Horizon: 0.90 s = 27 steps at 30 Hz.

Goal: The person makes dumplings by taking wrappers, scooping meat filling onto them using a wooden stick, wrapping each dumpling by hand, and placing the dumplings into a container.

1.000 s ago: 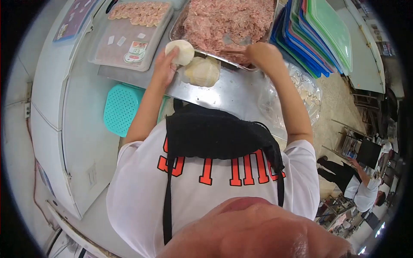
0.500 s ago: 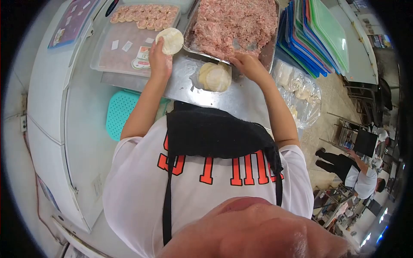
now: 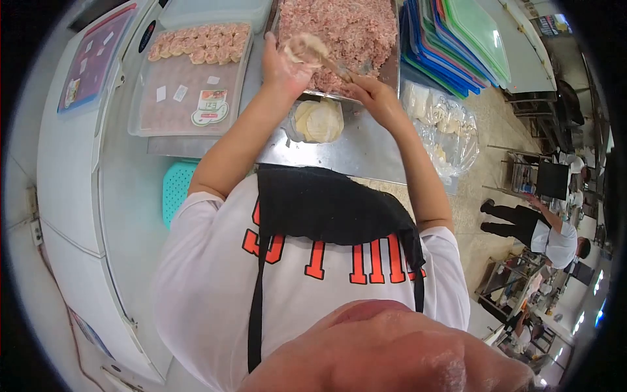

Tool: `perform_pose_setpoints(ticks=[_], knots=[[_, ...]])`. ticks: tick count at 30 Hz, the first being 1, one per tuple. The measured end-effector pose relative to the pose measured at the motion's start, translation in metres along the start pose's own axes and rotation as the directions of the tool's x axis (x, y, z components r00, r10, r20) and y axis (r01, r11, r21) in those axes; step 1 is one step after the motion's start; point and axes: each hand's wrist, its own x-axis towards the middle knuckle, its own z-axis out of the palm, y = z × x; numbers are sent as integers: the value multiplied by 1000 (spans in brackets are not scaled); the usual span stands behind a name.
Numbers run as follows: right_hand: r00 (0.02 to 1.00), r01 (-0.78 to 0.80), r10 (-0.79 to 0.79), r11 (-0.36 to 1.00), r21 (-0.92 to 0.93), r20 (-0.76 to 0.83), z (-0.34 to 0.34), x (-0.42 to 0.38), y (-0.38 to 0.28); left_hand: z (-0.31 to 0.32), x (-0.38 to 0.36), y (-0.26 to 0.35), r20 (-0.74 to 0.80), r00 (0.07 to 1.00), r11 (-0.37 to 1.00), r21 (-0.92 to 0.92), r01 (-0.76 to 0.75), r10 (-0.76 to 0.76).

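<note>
A round dumpling wrapper (image 3: 292, 56) with ground meat on it rests in my left hand (image 3: 287, 77), cupped over the near edge of the meat tray. My right hand (image 3: 373, 97) grips a narrow, flat spatula (image 3: 338, 69) whose tip presses onto the wrapper; motion blurs the tip. Under both hands, the metal tray (image 3: 396, 39) holds a wide mass of ground meat (image 3: 349, 29). Closer to my body, a stack of round wrappers (image 3: 320, 121) sits on the steel surface (image 3: 294, 155).
Left of the tray, rows of filled dumplings (image 3: 199, 43) sit on a plastic container (image 3: 140, 108). Coloured lids or trays (image 3: 444, 46) are stacked on the right, beside bagged wrappers (image 3: 441, 124). A turquoise perforated basket (image 3: 176, 189) is below left. Another person (image 3: 548, 238) stands far right.
My left hand has carried the wrapper right, over the meat tray. The spatula, hidden in the meat before, has come up with my right hand and now touches the wrapper, which holds meat.
</note>
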Motion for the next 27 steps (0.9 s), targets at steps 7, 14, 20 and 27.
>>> perform_pose_setpoints(ticks=[7, 14, 20, 27], knots=[[998, 69, -64, 921, -382, 24, -9, -14, -13, 17, -20, -2, -61, 997, 999, -6, -46, 45], [990, 139, -114, 835, -532, 80, -35, -18, -40, 31, -32, -6, -71, 993, 995, -20, -98, 96], [974, 221, -168, 860, -459, 155, -65, 6, -1, 6, -27, 16, -78, 989, 976, -165, -139, 127], [898, 183, 128, 763, -620, 422, -4, 44, 51, -6, -59, 37, 172, 910, 814, 406, -415, 378]])
